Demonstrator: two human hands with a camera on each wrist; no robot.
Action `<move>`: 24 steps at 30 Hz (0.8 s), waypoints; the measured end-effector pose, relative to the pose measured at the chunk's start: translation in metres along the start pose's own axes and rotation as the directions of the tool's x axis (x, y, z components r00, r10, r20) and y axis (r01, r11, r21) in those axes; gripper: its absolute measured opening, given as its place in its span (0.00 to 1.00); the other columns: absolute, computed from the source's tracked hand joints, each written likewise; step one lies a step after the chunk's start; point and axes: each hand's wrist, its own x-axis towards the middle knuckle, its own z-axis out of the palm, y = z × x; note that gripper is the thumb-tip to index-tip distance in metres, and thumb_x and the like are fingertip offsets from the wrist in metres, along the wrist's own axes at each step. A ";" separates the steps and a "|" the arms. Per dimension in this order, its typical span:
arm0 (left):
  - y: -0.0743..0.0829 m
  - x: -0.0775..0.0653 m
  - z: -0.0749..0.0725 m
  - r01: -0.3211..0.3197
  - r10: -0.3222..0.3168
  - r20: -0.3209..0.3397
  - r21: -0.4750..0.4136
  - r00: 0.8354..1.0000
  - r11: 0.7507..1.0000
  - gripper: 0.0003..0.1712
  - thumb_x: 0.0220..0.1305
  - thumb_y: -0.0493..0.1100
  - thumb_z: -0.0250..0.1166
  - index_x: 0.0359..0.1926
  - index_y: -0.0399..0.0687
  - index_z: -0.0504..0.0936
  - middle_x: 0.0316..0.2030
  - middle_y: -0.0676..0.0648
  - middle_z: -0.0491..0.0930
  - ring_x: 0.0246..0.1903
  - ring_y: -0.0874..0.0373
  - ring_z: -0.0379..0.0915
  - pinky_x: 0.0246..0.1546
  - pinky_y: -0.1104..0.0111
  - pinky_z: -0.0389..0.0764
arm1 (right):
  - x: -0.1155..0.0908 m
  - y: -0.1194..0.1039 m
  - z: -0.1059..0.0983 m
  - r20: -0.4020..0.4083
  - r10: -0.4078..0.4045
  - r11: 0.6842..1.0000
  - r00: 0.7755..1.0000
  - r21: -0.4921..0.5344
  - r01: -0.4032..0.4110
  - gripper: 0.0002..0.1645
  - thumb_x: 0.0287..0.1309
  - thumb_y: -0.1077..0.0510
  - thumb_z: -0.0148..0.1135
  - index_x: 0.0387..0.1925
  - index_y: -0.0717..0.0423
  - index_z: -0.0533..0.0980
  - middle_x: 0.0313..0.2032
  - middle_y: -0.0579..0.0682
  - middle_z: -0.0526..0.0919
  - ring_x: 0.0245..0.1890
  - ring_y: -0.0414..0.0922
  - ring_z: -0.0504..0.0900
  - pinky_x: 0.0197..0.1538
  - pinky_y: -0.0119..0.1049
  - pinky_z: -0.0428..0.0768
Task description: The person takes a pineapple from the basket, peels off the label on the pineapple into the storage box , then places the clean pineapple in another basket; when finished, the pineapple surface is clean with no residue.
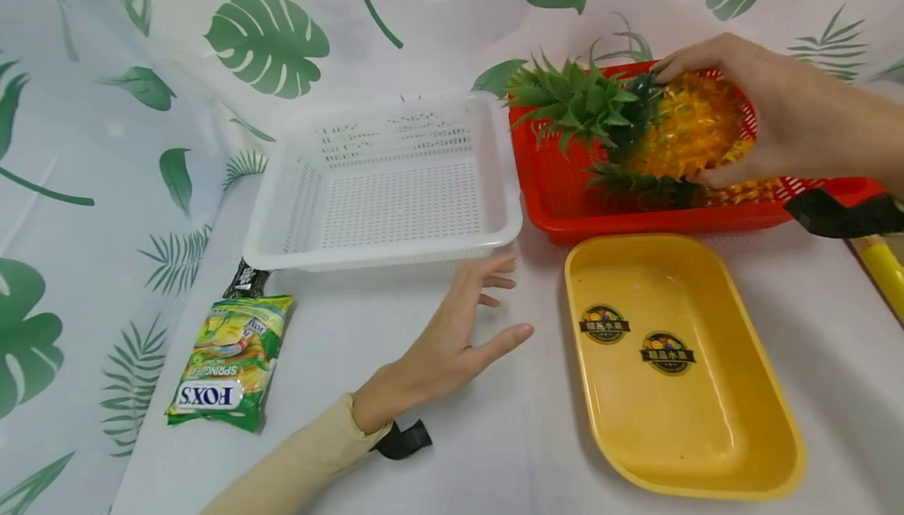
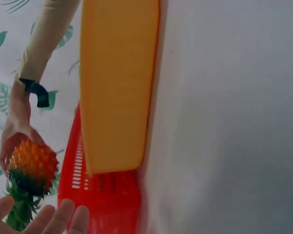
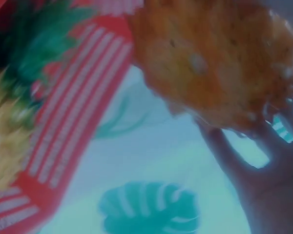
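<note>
My right hand grips a toy-like orange pineapple by its body, above the red basket. Its green crown points left in the head view. In the left wrist view this pineapple hangs from the right hand, crown down. A second pineapple, yellower, lies in the red basket and is partly hidden beneath the held one. My left hand hovers with fingers extended near the front of the white basket and holds nothing.
A yellow tray with two round stickers stands in front of the red basket. At left lie a green Fox's candy bag and a small black packet. A yellow object shows at the right edge. Leaf-print cloth rises behind.
</note>
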 end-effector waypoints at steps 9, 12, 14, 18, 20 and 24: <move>-0.005 0.033 0.025 0.224 -0.220 0.049 -0.115 0.974 0.968 0.51 0.74 0.54 0.63 0.85 0.67 0.40 0.78 0.51 0.52 0.68 0.45 0.68 0.64 0.59 0.76 | 0.005 0.043 0.006 -0.011 0.166 0.979 0.986 -0.122 -0.166 0.69 0.26 0.86 0.80 0.74 0.65 0.59 0.70 0.72 0.62 0.60 0.72 0.64 0.65 0.15 0.47; -0.005 0.046 0.033 0.290 -0.290 0.018 -0.108 0.957 0.951 0.51 0.74 0.60 0.61 0.85 0.68 0.39 0.79 0.50 0.53 0.68 0.47 0.68 0.62 0.60 0.77 | 0.009 0.056 0.006 0.015 0.221 0.968 0.975 -0.128 -0.217 0.66 0.29 0.86 0.79 0.73 0.67 0.58 0.68 0.74 0.61 0.61 0.73 0.62 0.72 0.42 0.66; -0.006 0.053 0.037 0.319 -0.322 -0.011 -0.095 0.947 0.943 0.51 0.74 0.62 0.60 0.85 0.67 0.39 0.79 0.50 0.53 0.71 0.49 0.64 0.63 0.60 0.76 | 0.013 0.063 0.007 0.034 0.237 0.964 0.971 -0.136 -0.230 0.65 0.29 0.86 0.78 0.73 0.69 0.58 0.66 0.75 0.62 0.60 0.74 0.61 0.66 0.61 0.72; -0.008 0.067 0.041 0.331 -0.337 -0.068 -0.084 0.939 0.940 0.51 0.75 0.62 0.59 0.85 0.58 0.40 0.77 0.47 0.59 0.74 0.53 0.60 0.70 0.56 0.68 | 0.021 0.075 0.011 0.077 0.234 0.964 0.969 -0.145 -0.221 0.65 0.29 0.86 0.78 0.72 0.70 0.58 0.62 0.76 0.64 0.59 0.75 0.62 0.52 0.77 0.72; -0.008 0.072 0.042 0.334 -0.342 -0.083 -0.095 0.936 0.938 0.51 0.75 0.61 0.59 0.85 0.55 0.40 0.77 0.47 0.62 0.74 0.54 0.61 0.74 0.56 0.63 | 0.023 0.079 0.013 0.096 0.239 0.963 0.966 -0.150 -0.223 0.65 0.28 0.85 0.79 0.72 0.70 0.57 0.61 0.76 0.64 0.58 0.75 0.61 0.52 0.77 0.72; -0.009 0.080 0.044 0.366 -0.380 -0.099 -0.133 0.920 0.921 0.51 0.74 0.61 0.59 0.85 0.57 0.40 0.78 0.47 0.61 0.76 0.57 0.58 0.76 0.57 0.58 | 0.029 0.087 0.016 0.130 0.263 0.956 0.956 -0.169 -0.240 0.64 0.29 0.84 0.80 0.71 0.69 0.58 0.60 0.77 0.64 0.59 0.76 0.60 0.57 0.79 0.69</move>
